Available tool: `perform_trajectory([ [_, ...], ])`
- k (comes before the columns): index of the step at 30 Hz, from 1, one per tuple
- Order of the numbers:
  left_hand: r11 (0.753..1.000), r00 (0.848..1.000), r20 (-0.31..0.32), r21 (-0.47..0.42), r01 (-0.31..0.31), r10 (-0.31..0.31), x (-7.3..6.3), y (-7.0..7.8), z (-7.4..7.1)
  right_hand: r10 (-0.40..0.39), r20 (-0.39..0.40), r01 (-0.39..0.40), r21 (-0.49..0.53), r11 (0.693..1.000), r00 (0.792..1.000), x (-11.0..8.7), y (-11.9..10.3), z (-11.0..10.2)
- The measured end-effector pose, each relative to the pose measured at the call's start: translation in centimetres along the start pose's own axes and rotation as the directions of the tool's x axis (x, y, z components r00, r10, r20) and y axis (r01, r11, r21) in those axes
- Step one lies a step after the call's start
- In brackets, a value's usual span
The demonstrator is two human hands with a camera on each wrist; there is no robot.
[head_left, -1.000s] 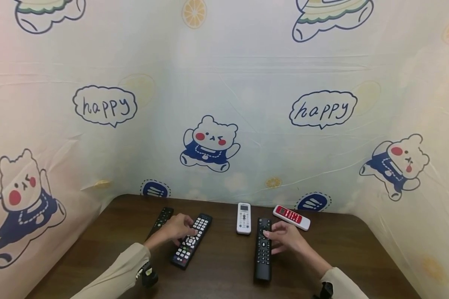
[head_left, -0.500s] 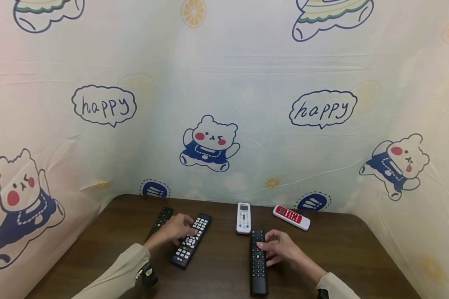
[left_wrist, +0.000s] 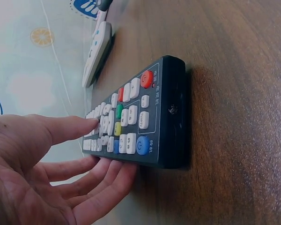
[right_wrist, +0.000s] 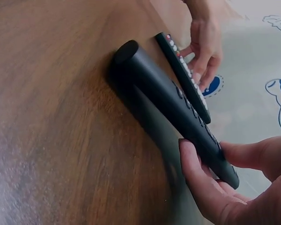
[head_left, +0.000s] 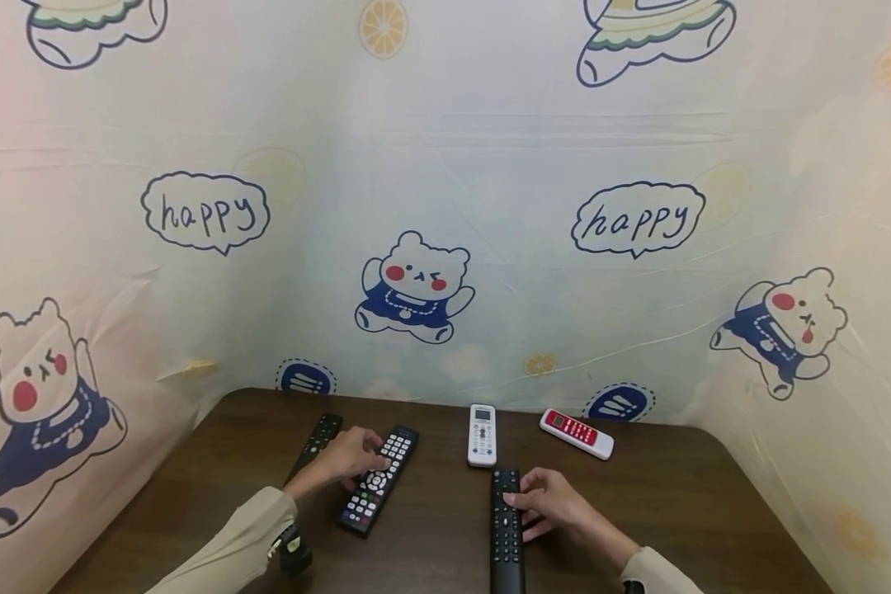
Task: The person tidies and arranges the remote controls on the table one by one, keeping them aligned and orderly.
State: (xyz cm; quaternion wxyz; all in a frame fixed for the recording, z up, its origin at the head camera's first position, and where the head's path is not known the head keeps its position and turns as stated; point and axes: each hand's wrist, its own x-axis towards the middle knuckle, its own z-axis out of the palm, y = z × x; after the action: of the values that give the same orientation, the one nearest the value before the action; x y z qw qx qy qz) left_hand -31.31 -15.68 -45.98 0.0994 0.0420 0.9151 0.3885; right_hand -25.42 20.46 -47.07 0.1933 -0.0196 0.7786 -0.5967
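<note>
The left hand (head_left: 352,454) grips the white-key remote (head_left: 364,505) by its long left edge, thumb on the keys and the other fingers bent along the side and partly under it; the right hand (head_left: 557,502) pinches the black remote (head_left: 507,528) near its upper end, thumb on the keyed face, fingers against the opposite side.

The white-key remote is at the left of the middle of the table (head_left: 431,532), slanting with its top end away and to the right; in the left wrist view its near end lies close over the wood, with a narrow shadow beside it. The black remote is nearer the person, to the right of the middle, pointing almost straight away, its lower end cut by the edge of the head view; in the right wrist view it is tilted, the held end raised, a dark shadow below; whether the other end touches the table, I cannot tell.

Behind the left wrist is a dark remote (head_left: 321,436), slanted and partly hidden by the arm; beyond the top of the black remote, near but apart, lies a white remote (head_left: 483,437), upper end away; to its right, well apart, a red-faced remote (head_left: 577,433) lies aslant by the back of the table. Both arms wear pale sleeves (head_left: 233,536); around the table hangs a light cloth (head_left: 527,318) printed with bears (head_left: 408,310), orange slices (head_left: 384,28) and "happy" bubbles (head_left: 205,212).
</note>
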Motion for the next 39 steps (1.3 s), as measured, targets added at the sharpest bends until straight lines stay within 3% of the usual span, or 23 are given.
perform_trajectory([
  [7,1.0,1.0,0.001,-0.004,-0.005,0.005,0.0,-0.1,0.0,-0.008,0.008,0.008,-0.019,1.0,1.0,0.2,0.0,0.4],
  [15,0.999,0.999,-0.007,-0.027,-0.042,0.042,-0.1,-0.5,0.0,-0.02,-0.045,0.017,-0.066,0.998,0.999,0.6,-0.2,0.7],
  [24,0.999,0.999,-0.007,-0.021,-0.037,0.036,0.0,-0.5,0.1,-0.023,-0.084,0.014,-0.105,0.994,0.996,1.0,-0.7,0.2],
  [33,0.999,0.999,-0.013,-0.012,-0.031,0.03,0.0,-0.5,0.2,0.007,-0.174,-0.033,-0.148,0.988,0.985,1.9,-0.7,-0.3],
  [39,0.999,0.999,-0.016,-0.008,-0.042,0.042,-0.2,-0.4,0.2,0.055,-0.192,-0.094,-0.2,0.975,0.98,2.2,-1.2,-0.7],
])
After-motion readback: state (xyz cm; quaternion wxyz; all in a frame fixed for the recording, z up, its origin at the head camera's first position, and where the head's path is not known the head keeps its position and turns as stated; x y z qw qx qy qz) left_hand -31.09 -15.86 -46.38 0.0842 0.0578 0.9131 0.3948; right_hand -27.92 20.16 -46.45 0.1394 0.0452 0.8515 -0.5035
